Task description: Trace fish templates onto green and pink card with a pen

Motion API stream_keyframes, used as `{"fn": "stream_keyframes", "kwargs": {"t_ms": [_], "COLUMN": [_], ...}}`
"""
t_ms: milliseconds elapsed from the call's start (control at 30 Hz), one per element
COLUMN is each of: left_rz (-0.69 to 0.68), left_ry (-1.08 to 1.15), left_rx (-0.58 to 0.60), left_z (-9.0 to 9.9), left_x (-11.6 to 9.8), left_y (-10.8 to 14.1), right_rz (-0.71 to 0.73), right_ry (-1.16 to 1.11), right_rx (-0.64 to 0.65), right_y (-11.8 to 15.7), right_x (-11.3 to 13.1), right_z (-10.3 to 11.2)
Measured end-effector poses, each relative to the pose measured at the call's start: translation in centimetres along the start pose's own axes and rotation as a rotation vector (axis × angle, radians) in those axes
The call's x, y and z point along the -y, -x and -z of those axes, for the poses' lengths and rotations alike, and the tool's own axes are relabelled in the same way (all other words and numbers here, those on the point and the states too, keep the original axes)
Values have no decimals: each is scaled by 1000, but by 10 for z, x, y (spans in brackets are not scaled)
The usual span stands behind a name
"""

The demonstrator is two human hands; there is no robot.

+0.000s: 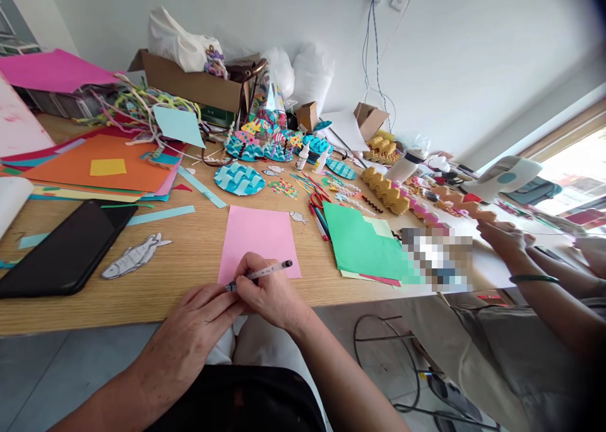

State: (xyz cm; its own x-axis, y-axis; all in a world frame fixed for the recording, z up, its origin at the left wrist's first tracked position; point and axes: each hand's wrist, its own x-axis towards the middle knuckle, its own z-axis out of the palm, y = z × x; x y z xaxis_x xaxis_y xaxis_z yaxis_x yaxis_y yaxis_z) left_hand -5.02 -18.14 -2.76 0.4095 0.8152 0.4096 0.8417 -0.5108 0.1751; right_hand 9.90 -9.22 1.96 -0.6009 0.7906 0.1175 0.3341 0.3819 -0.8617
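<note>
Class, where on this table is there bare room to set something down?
Bare wood lies between the large paper fish and the pink sheet; a narrower strip separates the pink sheet from the green sheet. Crowded: the left, with stacked paper and black device, and the back, around the white bottles.

The head view looks from above the near edge of the table (189,236), forward and steeply down over the tabletop, facing the wall (435,59) behind its far side. It sits close (the wearer's own lap (269,343) enters at the bottom), with the left hand (196,324) and right hand (272,296) just below the middle. The near edge crosses the lower part, climbing gently to the right. The view spreads wide: the table's left end looms large, while its right end narrows away toward the bright window (577,182).
</note>
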Motion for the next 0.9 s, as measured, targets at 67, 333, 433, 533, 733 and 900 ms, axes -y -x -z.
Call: {"fn": "stream_keyframes", "kwargs": {"t_ms": [67,333,433,533,733,900], "left_rz": [15,66,68,62,26,17], "left_ry": [-6,-29,-23,-25,-59,-76], "left_rx": [-23,-17,-19,-39,-26,29], "left_z": [-1,-6,-6,-5,-2,0], "left_x": [-1,-1,-2,-3,-1,1], "left_y": [0,4,3,1,-2,-5], "right_rz": [3,16,19,13,50,124], "right_ry": [11,8,6,-9,173,388], "right_rx": [14,29,41,-38,-277,-278], "right_y": [-1,-2,-2,3,23,30], "right_x": [0,3,3,3,-5,-11], "right_z": [0,-4,-3,0,3,-2]}}
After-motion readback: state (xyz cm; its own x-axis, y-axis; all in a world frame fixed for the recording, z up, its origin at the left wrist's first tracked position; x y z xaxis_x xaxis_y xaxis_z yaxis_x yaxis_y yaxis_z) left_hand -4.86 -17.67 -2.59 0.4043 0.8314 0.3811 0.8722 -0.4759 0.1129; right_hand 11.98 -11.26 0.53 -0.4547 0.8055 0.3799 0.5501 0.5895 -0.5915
